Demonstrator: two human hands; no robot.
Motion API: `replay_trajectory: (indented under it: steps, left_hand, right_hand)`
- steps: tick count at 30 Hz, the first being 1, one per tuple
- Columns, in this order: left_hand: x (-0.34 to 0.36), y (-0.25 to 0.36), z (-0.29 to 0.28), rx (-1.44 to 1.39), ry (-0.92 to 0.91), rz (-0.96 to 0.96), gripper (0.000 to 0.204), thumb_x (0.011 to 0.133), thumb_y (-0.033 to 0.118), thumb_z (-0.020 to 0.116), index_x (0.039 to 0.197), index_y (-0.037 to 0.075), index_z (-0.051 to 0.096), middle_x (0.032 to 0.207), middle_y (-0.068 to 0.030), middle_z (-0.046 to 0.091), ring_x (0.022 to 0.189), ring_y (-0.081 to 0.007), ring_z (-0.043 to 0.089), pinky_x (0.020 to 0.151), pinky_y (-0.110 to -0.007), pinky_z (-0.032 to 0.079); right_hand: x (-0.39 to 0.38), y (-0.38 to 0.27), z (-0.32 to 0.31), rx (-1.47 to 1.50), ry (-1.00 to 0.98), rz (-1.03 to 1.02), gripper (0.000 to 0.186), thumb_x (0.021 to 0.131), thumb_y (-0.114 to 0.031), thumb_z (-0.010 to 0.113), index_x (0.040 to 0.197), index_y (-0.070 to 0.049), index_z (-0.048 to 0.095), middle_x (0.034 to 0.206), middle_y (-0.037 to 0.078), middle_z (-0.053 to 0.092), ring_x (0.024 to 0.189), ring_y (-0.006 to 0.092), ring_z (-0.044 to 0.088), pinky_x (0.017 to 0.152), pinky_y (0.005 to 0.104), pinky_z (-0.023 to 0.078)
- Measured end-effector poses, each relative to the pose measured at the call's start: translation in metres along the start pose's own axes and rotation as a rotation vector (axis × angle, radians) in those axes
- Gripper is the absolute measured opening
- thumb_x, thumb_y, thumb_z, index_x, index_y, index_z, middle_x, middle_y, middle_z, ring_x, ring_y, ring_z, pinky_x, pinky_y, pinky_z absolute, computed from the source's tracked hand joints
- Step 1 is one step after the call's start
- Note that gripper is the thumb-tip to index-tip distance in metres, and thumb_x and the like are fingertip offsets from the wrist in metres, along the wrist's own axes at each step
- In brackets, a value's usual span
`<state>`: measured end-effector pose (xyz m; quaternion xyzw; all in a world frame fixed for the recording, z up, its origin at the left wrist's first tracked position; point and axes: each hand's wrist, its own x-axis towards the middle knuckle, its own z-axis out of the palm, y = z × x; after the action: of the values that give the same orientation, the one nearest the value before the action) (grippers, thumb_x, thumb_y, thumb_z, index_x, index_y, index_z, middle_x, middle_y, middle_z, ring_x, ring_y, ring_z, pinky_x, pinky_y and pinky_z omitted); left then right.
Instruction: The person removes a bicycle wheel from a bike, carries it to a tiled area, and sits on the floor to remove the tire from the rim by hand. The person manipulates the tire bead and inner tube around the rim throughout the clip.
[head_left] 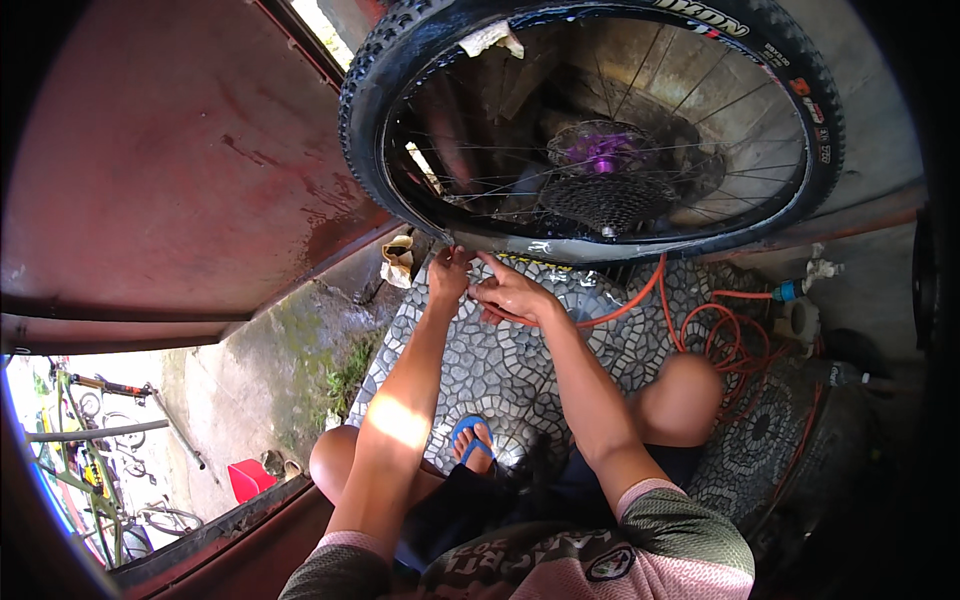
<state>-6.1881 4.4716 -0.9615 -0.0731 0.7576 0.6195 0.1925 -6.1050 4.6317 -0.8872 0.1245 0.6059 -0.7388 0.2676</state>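
A bicycle wheel (603,232) with a knobby black tyre, thin spokes, a purple hub (602,150) and a dark cassette (607,203) fills the upper part of the head view. My left hand (448,274) is closed at the wheel's lower left edge, its fingertips by the rim. Whatever sits between those fingers is too small to make out. Close beside it is my right hand (514,294), index finger stretched toward the left hand and the other fingers curled. An orange hose (625,311) runs into the right hand's grip; its end is hidden there.
More orange hose lies coiled (728,345) at the right, near a tap fitting (822,269). Pebble-patterned tiles (520,360) lie under my blue flip-flop (470,432). A large red metal panel (180,170) stands at the left. Bicycles (95,460) and a red scoop-like object (250,480) are beyond it.
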Motion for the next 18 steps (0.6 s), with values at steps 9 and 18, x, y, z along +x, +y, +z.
replay_trajectory:
  steps: [9,18]
  left_hand:
    - [0.007,0.000,-0.001,0.159,0.108,-0.246,0.058,0.094,0.045,0.076,0.122,-0.005,0.062,0.091,-0.0150,0.072,0.067,-0.0196,0.067,0.049,-0.035,0.055]
    - [0.027,0.069,-0.027,-0.145,0.421,0.405,0.073,0.090,0.033,0.084,0.143,0.000,0.047,0.128,-0.0141,0.062,0.114,-0.0229,0.059,0.099,-0.036,0.047]
  right_hand:
    - [-0.029,0.029,-0.093,-0.900,0.501,0.221,0.034,0.101,-0.028,0.052,0.123,-0.008,0.068,0.121,0.019,0.073,0.115,0.0378,0.069,0.098,0.0497,0.055]
    - [-0.017,0.059,-0.116,-1.043,0.640,0.260,0.033,0.103,-0.029,0.050,0.125,-0.011,0.066,0.122,0.018,0.072,0.116,0.0379,0.068,0.098,0.0520,0.055]
